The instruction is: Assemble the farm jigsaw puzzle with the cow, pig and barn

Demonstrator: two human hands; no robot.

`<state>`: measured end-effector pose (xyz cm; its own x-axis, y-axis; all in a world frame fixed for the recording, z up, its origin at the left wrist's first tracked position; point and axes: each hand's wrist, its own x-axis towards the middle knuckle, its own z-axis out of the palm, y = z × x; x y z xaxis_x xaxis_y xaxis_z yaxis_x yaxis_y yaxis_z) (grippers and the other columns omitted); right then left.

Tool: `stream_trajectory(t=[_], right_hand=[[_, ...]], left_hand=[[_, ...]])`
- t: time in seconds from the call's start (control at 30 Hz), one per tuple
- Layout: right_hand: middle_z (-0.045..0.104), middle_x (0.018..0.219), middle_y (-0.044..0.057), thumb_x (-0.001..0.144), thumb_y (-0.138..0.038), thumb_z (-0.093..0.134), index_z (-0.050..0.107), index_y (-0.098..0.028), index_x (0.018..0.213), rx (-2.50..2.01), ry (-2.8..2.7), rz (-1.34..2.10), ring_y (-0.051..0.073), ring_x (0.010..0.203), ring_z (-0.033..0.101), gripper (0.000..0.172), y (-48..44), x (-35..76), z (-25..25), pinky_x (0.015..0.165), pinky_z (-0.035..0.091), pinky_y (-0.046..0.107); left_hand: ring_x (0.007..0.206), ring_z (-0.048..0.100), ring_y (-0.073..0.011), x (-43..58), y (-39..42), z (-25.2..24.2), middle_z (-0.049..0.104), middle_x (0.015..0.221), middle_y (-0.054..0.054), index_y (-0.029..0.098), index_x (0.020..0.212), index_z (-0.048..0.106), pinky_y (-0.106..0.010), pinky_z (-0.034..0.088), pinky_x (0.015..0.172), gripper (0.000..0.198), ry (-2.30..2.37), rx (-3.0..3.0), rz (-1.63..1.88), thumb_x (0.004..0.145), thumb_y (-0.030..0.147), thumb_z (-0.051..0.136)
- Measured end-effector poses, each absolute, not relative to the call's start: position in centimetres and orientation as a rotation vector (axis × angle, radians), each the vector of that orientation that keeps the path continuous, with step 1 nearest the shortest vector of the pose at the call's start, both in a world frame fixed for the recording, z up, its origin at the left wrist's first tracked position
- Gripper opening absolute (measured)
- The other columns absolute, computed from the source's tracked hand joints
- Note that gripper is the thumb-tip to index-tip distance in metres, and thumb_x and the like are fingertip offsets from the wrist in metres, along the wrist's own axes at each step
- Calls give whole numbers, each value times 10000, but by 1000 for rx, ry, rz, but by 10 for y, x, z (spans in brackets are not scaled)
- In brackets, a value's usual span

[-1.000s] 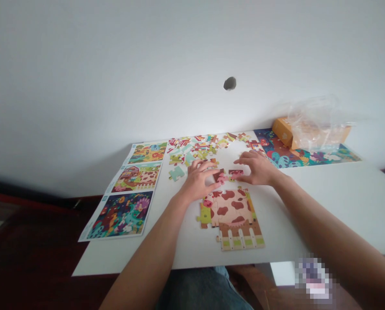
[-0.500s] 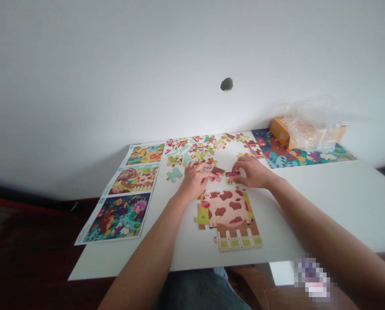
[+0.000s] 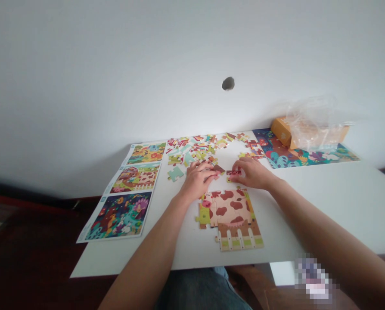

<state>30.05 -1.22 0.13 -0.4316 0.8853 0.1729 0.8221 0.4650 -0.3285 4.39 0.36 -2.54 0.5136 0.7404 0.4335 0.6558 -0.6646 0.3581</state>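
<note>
My left hand (image 3: 196, 178) pinches a brown-and-pink puzzle piece (image 3: 218, 169) just above the half-built cow puzzle (image 3: 230, 214) on the white table (image 3: 324, 202). My right hand (image 3: 251, 172) faces it, fingers curled on a small red-and-pink piece (image 3: 234, 173). The two pieces lie almost touching between my fingertips. A spread of loose pieces (image 3: 200, 148) lies just behind both hands, and a lone pale blue piece (image 3: 175, 174) sits to the left of my left hand.
A sheet with three reference pictures (image 3: 131, 189) lies along the table's left edge. At the back right a finished colourful puzzle (image 3: 304, 155) carries an orange box (image 3: 284, 131) and a clear plastic bag (image 3: 315, 122). A white wall with a dark hole (image 3: 228, 83) stands behind.
Both hands have drawn a little farther from me and closer together, bringing the two held pieces nearer each other above the cow puzzle. The view has shifted slightly.
</note>
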Motion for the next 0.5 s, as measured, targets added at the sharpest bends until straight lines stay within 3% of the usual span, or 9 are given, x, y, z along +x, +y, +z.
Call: stream_trajectory(t=[0.2,0.5], right_hand=[[654,918,90,880,-475,652,676,-175,972,-1363,-2431,318,213,852,609,314,-15,288,0,769,421,313],[652,994,100,890,-475,652,695,-202,1048,-1378,-2432,266,246,957,609,318,-13,274,-3,835,405,354]], left_hand=[[1004,539,-226,46,6,-30,678,1024,-37,288,1014,779,-416,445,943,167,1263,2560,918,921,333,648],[1010,573,-217,49,9,-29,696,1059,-33,272,1033,764,-412,455,967,180,1237,2540,948,941,320,617]])
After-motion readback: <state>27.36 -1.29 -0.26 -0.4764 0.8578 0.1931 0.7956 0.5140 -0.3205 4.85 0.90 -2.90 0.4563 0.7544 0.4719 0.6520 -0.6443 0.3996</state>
